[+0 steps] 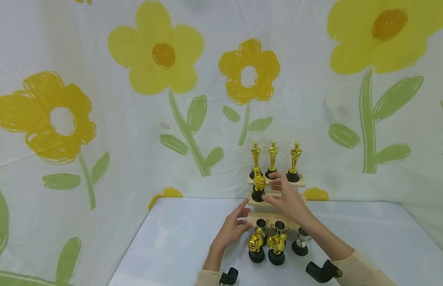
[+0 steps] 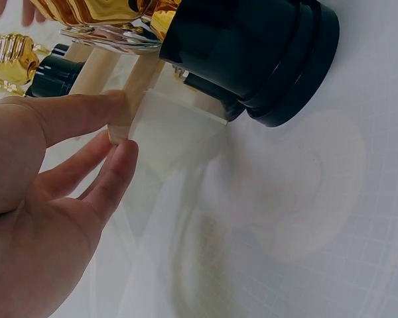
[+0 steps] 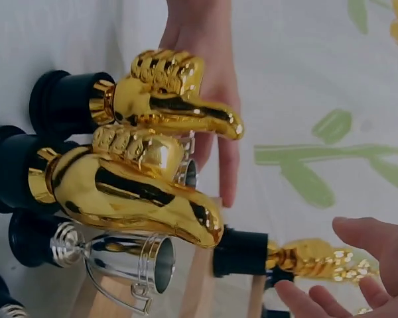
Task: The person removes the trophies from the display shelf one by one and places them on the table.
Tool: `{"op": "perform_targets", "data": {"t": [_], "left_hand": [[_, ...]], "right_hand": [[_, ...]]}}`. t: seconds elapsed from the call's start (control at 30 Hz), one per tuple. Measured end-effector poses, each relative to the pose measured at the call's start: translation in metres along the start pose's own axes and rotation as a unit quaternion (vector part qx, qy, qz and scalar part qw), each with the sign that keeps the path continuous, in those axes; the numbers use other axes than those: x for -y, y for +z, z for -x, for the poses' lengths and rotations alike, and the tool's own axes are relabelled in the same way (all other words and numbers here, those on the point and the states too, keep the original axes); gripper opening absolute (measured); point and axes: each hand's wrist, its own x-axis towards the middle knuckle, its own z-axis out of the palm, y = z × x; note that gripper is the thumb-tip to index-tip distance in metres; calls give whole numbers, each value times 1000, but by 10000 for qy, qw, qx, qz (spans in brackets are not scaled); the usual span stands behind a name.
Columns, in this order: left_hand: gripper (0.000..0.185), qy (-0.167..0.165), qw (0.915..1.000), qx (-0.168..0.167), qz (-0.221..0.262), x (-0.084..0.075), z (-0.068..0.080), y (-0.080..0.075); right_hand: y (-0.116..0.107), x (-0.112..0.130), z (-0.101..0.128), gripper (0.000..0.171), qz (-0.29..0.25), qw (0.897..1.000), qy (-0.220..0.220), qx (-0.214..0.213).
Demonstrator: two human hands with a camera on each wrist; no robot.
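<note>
A three-step wooden stand (image 1: 255, 217) is at the table's back. My left hand (image 1: 231, 228) is at its left side; in the left wrist view, thumb and fingers pinch the end of a wooden step (image 2: 140, 78). On the middle step stands a gold thumbs-up trophy (image 1: 258, 183) with a black base. Just to its right is my right hand (image 1: 288, 200), its thumb and fingers spread apart and holding nothing. The right wrist view shows that trophy's black base (image 3: 242, 252) on the step, with the fingers beside its gold part.
Three gold figure trophies (image 1: 273, 154) line the top step. Before the stand, on the white table (image 1: 178, 234), are two more thumbs-up trophies (image 1: 256, 241) and three silver cups (image 1: 302, 238). Behind hangs a flower-printed curtain (image 1: 300, 111).
</note>
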Motion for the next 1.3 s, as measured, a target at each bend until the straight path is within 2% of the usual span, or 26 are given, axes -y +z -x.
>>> {"op": "perform_targets", "data": {"t": [0.17,0.37,0.6,0.97,1.3], "left_hand": [[78,-47,10000,-13,-23,-1,-2,-2],[79,-125,9999,59,29,2,-3,-1],[78,-105,9999,55,32,3,-2,-1],[79,-13,10000,43,52,1,0,0],[79,-36,10000,52,15,2,-1,0]], "right_hand": [[6,-11,-24,63,-136,9996,216,124],[10,-27,-38,66,-259,9991,216,259],[14,-33,-46,60,-114,9995,-31,286],[15,-36,-51,54,168,9994,25,303],[18,-35,-50,54,148,9992,48,376]]}}
